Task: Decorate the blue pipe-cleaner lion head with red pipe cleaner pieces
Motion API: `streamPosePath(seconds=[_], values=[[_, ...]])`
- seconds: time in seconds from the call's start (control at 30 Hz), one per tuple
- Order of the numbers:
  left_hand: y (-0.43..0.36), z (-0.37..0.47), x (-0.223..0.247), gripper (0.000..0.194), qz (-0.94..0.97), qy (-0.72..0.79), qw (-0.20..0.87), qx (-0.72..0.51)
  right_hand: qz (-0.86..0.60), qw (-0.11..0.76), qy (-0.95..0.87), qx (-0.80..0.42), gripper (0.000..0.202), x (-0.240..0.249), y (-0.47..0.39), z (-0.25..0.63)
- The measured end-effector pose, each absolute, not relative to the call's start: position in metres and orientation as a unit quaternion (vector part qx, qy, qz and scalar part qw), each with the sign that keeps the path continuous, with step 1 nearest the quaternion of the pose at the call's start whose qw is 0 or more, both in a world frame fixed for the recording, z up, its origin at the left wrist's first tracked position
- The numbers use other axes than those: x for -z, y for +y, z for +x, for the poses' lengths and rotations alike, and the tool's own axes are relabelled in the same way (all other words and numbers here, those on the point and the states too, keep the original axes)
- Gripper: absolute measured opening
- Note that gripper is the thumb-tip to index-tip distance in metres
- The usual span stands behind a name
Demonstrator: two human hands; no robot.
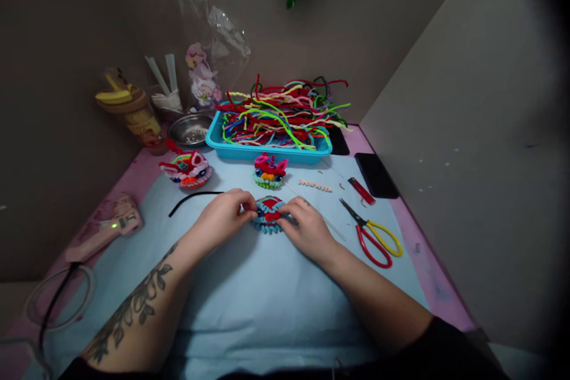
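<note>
A small pipe-cleaner creature head [269, 224], light blue and red, rests on the blue cloth between my hands. On its left side, my left hand [236, 209] pinches it with thumb and fingertips. My right hand [305, 225] grips the opposite side in the same way. Just behind stands a finished-looking pipe-cleaner head [269, 173] in pink, red and green. A larger red, white and orange one [189, 170] sits to the left. One black pipe cleaner [193, 195] lies by my left wrist. A pale twisted strip [315, 186] lies beyond my right hand.
A blue tray [271, 154] heaped with coloured pipe cleaners stands at the back, beside a metal bowl [190, 130]. Scissors [374, 237], a red cutter [361, 191] and a black phone [376, 175] lie right. A pink glue gun [109, 228] with its cable lies left.
</note>
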State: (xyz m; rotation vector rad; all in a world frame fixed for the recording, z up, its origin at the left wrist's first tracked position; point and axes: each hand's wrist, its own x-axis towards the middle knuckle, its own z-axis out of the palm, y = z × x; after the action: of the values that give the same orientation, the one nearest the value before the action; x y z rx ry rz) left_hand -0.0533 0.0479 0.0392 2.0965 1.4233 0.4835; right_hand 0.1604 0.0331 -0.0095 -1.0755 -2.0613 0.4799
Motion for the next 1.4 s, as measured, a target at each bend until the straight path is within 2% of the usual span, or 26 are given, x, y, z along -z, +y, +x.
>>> streamPosePath(seconds=[0.23,0.6,0.77,0.9,0.97,1.1,1.23,1.4], values=[[0.05,-0.056,-0.041,0.01,0.781,0.543,0.26,-0.165,-0.433,0.369,-0.794,-0.212,0.015,0.007,0.032,0.163],[0.049,-0.052,-0.035,0.007,0.783,0.535,0.268,-0.168,-0.465,0.33,-0.791,-0.22,0.002,0.007,0.031,0.155],[0.046,-0.046,-0.04,0.008,0.761,0.519,0.299,-0.249,-0.464,0.365,-0.767,-0.251,0.008,0.002,0.032,0.156],[0.038,-0.034,-0.044,0.011,0.723,0.495,0.339,-0.343,-0.47,0.43,-0.674,-0.374,0.009,-0.009,0.033,0.16],[0.031,-0.026,-0.041,0.023,0.742,0.44,0.349,-0.367,-0.45,0.462,-0.602,-0.471,0.013,-0.014,0.033,0.161],[0.02,-0.015,-0.028,0.033,0.797,0.337,0.26,-0.429,-0.379,0.466,-0.5,-0.623,0.021,-0.016,0.03,0.16],[0.018,-0.011,-0.018,0.036,0.809,0.313,0.189,-0.46,-0.337,0.458,-0.443,-0.693,0.025,-0.011,0.026,0.157],[0.017,-0.01,-0.017,0.034,0.819,0.31,0.153,-0.458,-0.317,0.46,-0.44,-0.703,0.031,-0.011,0.024,0.155]])
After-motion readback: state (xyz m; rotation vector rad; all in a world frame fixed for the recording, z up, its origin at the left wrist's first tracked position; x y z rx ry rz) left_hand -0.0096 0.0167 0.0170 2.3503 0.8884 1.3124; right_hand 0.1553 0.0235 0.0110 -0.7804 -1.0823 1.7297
